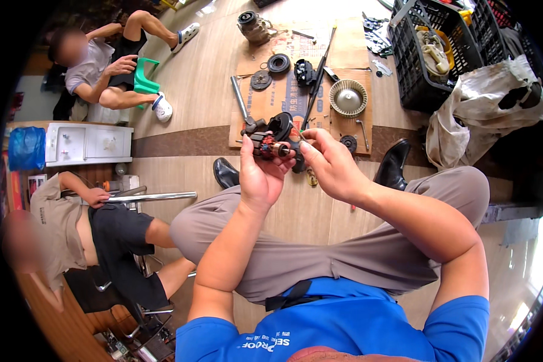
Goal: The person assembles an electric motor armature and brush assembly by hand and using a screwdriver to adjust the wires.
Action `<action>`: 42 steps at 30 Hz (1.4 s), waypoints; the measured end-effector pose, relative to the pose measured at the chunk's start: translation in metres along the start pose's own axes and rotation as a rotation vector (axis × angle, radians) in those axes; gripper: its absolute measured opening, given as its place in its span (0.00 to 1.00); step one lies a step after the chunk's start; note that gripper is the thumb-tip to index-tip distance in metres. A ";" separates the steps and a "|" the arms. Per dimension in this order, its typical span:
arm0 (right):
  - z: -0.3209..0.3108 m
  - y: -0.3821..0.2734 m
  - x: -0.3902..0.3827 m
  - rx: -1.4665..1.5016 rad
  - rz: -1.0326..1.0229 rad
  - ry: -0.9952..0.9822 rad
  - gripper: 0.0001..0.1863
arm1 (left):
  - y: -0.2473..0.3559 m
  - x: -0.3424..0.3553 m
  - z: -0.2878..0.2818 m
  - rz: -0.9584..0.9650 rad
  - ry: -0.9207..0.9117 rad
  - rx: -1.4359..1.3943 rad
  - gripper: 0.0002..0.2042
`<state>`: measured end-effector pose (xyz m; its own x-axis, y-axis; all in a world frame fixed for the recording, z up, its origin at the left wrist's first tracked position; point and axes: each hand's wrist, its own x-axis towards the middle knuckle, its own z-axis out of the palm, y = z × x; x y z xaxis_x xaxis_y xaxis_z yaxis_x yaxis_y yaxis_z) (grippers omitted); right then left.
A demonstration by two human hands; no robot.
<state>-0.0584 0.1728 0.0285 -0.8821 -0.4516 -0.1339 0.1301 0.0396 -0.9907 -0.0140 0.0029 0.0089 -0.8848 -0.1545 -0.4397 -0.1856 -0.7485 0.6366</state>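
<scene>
Over the cardboard sheet on the floor, my left hand [263, 179] is closed around a motor armature [270, 146] with reddish-copper windings and a shaft end pointing right. My right hand [333, 164] is pinched just right of it, its fingertips on something thin that I cannot make out. Just beyond the armature lies a round black motor housing [280, 125]. A hammer [242, 104] rests at the cardboard's left side. Farther off are a black ring [279, 63], a round metal disc [261, 79] and a black motor part [304, 72].
A blower wheel [348, 98] and a wrench [361, 134] lie on the cardboard [327, 130] at right. Black crates [435, 54] and a dirty whitish sack [485, 114] stand far right. Two people sit at left, one on a green stool [146, 75]. My shoes [393, 161] flank the cardboard's near edge.
</scene>
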 end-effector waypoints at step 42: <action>-0.001 0.011 -0.010 -0.463 -0.076 -0.193 0.08 | -0.022 0.019 -0.019 0.042 0.248 0.382 0.13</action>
<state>-0.0490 0.1789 0.0184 -0.7760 -0.6231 -0.0979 -0.1840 0.3721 -0.9098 -0.0183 0.0038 -0.0251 -0.7741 -0.3643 -0.5178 -0.3378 -0.4540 0.8245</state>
